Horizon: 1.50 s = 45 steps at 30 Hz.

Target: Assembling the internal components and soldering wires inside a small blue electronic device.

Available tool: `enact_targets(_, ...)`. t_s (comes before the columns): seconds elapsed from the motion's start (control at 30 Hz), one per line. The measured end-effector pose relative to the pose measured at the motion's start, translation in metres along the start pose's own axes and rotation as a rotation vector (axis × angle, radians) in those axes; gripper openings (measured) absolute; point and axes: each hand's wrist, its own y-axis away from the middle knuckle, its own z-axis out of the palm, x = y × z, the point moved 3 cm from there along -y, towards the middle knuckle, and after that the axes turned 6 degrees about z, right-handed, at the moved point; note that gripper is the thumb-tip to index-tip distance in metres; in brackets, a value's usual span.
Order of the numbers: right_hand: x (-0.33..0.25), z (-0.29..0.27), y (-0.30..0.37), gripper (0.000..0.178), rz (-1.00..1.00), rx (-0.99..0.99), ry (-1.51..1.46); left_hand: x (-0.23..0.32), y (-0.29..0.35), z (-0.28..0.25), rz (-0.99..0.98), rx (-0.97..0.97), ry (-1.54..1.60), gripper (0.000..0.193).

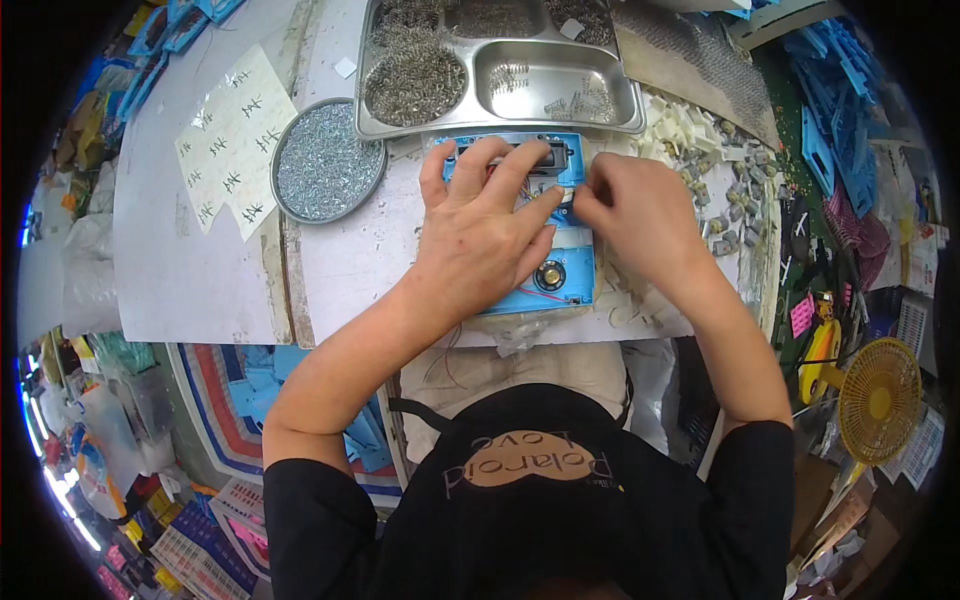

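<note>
A white worktable (200,260) carried a blue casing (565,275), a round screw dish (325,160), a steel compartment tray (560,115) and a marked paper sheet (232,140).

blue casing (570,275): middle hidden under left hand (480,235)
right hand (640,210): fingertip contents too small to tell
steel tray (500,120): far edge cut off

Black short-sleeved shirt (520,500) with a tan heart print, bare forearms.
</note>
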Motion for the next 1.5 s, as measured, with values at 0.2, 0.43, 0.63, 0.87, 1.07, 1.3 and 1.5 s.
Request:
enact_targets(0.2,-0.045,-0.001,0.017,0.016,-0.354,0.125,0.415,-0.003,-0.003,-0.004,0.043,-0.002,-0.03,0.034)
enact_targets(0.43,-0.001,-0.014,-0.013,0.016,-0.129,-0.058,0.055,0.002,-0.012,-0.007,0.019,-0.039,-0.016,0.028)
enact_targets(0.63,0.012,-0.006,-0.002,0.018,-0.038,-0.021,-0.222,-0.002,-0.027,-0.009,0.009,-0.07,0.047,0.025)
enact_targets(0.87,0.138,-0.103,-0.077,0.03,0.288,-0.14,-0.325,-0.021,-0.03,-0.008,0.049,-0.006,0.04,0.019)
enact_targets(1.07,0.488,-0.209,-0.07,0.059,0.719,-0.345,0.982,-0.027,-0.048,0.003,0.088,-0.007,0.193,0.031)
enact_targets(1.3,0.463,-0.199,-0.093,0.043,0.577,-0.187,0.847,-0.028,-0.053,0.002,-0.016,-0.126,0.184,0.029)
enact_targets(1.5,0.407,-0.258,-0.091,0.031,0.719,-0.324,0.418,-0.031,-0.063,0.004,0.112,-0.167,0.16,0.028)
